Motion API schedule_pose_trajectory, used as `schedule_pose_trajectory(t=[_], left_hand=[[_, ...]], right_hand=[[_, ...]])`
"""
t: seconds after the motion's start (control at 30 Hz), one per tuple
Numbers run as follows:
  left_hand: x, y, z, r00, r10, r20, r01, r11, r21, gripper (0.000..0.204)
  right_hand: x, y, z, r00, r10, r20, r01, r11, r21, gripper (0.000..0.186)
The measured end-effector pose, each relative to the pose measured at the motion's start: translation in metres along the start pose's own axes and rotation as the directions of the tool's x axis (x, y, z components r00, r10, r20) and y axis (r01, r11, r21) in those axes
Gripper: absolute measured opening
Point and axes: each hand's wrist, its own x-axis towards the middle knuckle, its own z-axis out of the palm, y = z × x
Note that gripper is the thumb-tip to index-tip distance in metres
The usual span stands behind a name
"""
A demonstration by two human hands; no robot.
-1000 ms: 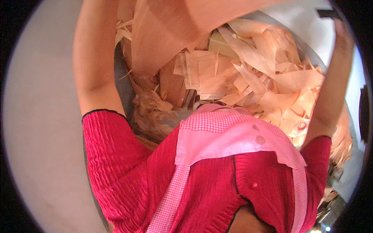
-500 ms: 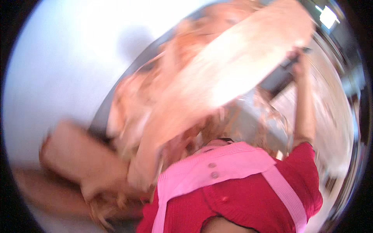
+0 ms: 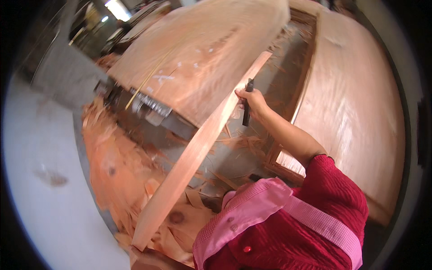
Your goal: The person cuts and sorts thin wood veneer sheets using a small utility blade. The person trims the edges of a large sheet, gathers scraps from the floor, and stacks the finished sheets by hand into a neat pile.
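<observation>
My right hand (image 3: 253,102) is closed round a slim black tool (image 3: 247,108), whose exact kind I cannot make out. The same hand pinches the edge of a long, narrow strip of wood veneer (image 3: 189,159) near its far end. That strip slants from the upper middle down to the lower left. At its near end a dark brown shape meets the lower edge of the view; it may be my left hand or forearm, but no fingers can be told apart there.
A large stack of veneer sheets (image 3: 193,58) with a yellow strap (image 3: 153,74) lies ahead. Another tall stack (image 3: 346,99) stands at the right. Torn veneer scraps (image 3: 112,157) heap up at the left beside a pale wall (image 3: 40,180). Shavings litter the grey floor (image 3: 180,153).
My view has swung round, bringing the veneer stacks into sight. The broad sheet in front of me now appears as a narrow strip, lower down. My right hand still grips it and the black tool.
</observation>
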Motion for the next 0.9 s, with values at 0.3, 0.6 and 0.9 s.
schedule_pose_trajectory(t=[0.3,0.6,0.9], left_hand=[[0.175,-0.095,0.341,0.912,0.032,0.409,0.006,0.996,-0.092,0.035],[0.222,-0.158,0.714,0.752,0.004,0.659,0.031,0.999,-0.041,0.027],[0.132,-0.245,0.987,0.760,-0.061,0.647,0.091,0.996,-0.013,0.026]], right_hand=[[0.205,-0.007,-0.073,0.939,-0.171,-0.298,0.234,0.954,0.190,0.013],[0.362,-0.085,-0.154,0.794,-0.191,-0.577,0.342,0.925,0.165,0.013],[0.602,-0.230,-0.286,0.854,-0.193,-0.483,0.222,0.975,0.003,0.017]])
